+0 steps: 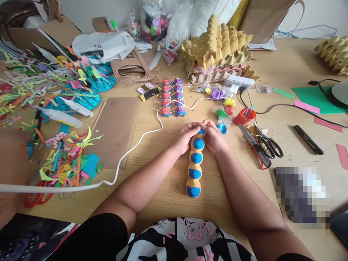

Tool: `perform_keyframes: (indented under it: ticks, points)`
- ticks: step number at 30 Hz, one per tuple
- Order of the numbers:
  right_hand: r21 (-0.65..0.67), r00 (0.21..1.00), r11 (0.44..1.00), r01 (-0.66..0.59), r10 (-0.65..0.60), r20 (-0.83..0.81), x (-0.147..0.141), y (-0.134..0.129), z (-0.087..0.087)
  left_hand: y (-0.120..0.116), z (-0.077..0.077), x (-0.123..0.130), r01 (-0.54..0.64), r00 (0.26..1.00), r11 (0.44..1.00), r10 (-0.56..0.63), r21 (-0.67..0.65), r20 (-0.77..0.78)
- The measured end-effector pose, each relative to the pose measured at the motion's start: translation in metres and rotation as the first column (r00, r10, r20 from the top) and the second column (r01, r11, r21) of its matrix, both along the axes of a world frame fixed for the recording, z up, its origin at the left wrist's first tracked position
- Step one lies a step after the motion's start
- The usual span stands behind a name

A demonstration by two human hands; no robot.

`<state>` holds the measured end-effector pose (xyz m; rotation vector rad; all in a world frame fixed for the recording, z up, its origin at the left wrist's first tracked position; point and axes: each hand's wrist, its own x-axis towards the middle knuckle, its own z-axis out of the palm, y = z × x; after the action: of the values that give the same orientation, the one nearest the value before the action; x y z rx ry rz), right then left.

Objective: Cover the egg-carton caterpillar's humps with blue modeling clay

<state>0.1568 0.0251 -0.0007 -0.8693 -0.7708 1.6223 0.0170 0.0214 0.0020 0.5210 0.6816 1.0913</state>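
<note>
A strip of egg-carton cups [196, 158] lies lengthwise in front of me, its yellowish bumps capped with blue clay. My left hand [187, 136] is closed round the left side of the far end cup. From the other side my right hand [214, 136] grips the same cup, and both sets of fingertips meet over its blue cap. Just beyond the right hand sits a small open bag of blue clay [222, 128]. Two finished-looking strips, one red and blue [165, 97], one purple and orange [178, 97], stand farther back with pins sticking out.
A white cable [141, 139] crosses the table on the left. Paper scraps [73, 159] and glue bottles [58, 116] crowd that side. To the right are a red cup [244, 116], a utility knife [254, 145], and scissors [268, 141]. Egg trays [217, 47] are stacked behind.
</note>
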Motion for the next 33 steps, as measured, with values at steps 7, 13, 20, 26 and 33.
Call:
perform_keyframes:
  ticks: [7, 13, 20, 26, 33]
  points:
    - [0.01, 0.999, 1.0, -0.025, 0.026, -0.04, -0.0008, -0.0011, 0.0011, 0.0026, -0.0009, -0.0029, -0.003, 0.999, 0.999, 0.005, -0.05, 0.051]
    - [0.007, 0.997, 0.999, -0.052, 0.052, -0.051, -0.0012, -0.0014, 0.0006, 0.0044, 0.0005, -0.0045, -0.01, 0.998, 0.995, 0.016, -0.1, 0.062]
    - [-0.002, 0.996, 0.999, -0.041, 0.041, -0.077, -0.0007, -0.0025, 0.0015, 0.0036, -0.0014, -0.0053, 0.009, 0.997, 0.997, -0.003, -0.075, 0.077]
    - [-0.025, 0.996, 0.999, -0.033, 0.031, -0.088, 0.0009, -0.0021, 0.0024, 0.0029, -0.0031, -0.0061, -0.003, 0.996, 1.0, 0.003, -0.002, 0.084]
    - [-0.008, 0.995, 0.999, -0.038, 0.037, -0.094, -0.0009, -0.0021, 0.0045, 0.0026, 0.0003, -0.0048, -0.006, 0.998, 1.0, 0.007, -0.001, 0.07]
